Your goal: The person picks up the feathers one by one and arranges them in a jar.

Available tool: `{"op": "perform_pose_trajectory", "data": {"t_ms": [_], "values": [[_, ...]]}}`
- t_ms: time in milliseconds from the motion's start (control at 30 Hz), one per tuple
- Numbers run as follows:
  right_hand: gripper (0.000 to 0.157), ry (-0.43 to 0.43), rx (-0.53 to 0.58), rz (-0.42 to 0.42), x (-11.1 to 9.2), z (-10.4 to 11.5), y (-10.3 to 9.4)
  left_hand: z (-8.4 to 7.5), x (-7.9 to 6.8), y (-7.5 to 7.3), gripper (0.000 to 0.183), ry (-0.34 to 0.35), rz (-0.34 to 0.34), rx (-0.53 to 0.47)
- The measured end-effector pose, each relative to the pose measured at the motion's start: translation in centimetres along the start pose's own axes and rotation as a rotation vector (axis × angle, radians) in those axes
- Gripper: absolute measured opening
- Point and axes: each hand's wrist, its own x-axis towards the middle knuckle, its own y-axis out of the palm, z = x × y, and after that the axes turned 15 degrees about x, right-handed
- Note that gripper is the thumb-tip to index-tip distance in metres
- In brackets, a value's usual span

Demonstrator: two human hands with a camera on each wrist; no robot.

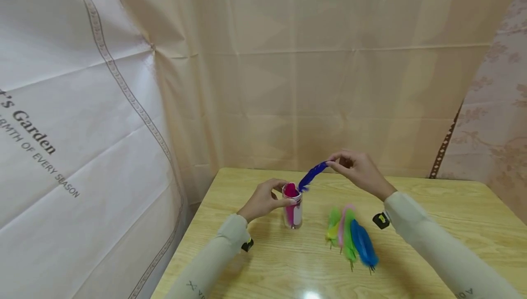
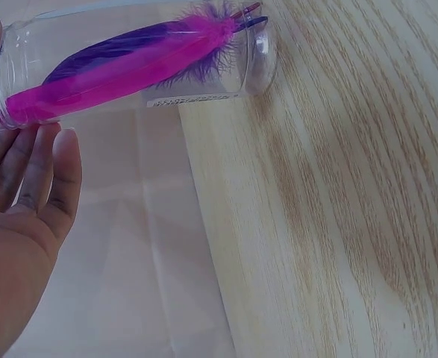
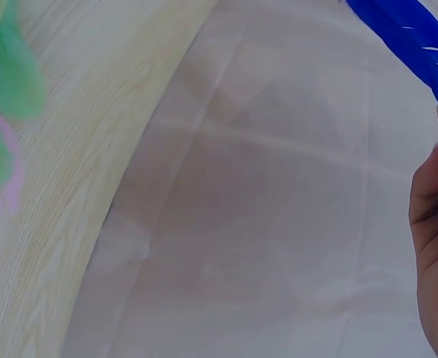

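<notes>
My left hand grips a clear jar near its mouth, thumb and fingers on either side; the jar stands upright on the table. Inside it are a bright pink feather and a dark purple feather, their quills at the jar's base. Between thumb and fingertips, my right hand pinches one end of a deep blue feather. That feather slants down to the left, its fluffy lower end right at the jar's rim. In the right wrist view the blue feather rises from the fingertips.
On the wooden table, right of the jar, lies a loose group of feathers: green feathers, a pale pink feather, a yellow feather and bright blue feathers. A beige cloth hangs behind the table's back edge.
</notes>
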Motion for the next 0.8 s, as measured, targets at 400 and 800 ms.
{"op": "perform_pose_trajectory", "data": {"t_ms": [400, 800], "values": [[0.010, -0.084, -0.016, 0.026, 0.3, -0.3, 1.8, 0.0, -0.4, 0.4, 0.053, -0.011, 0.000, 0.002], [0.017, -0.170, -0.029, 0.116, 0.6, -1.0, 3.6, -0.2, -0.1, -0.2, 0.054, 0.007, -0.002, -0.001]]}}
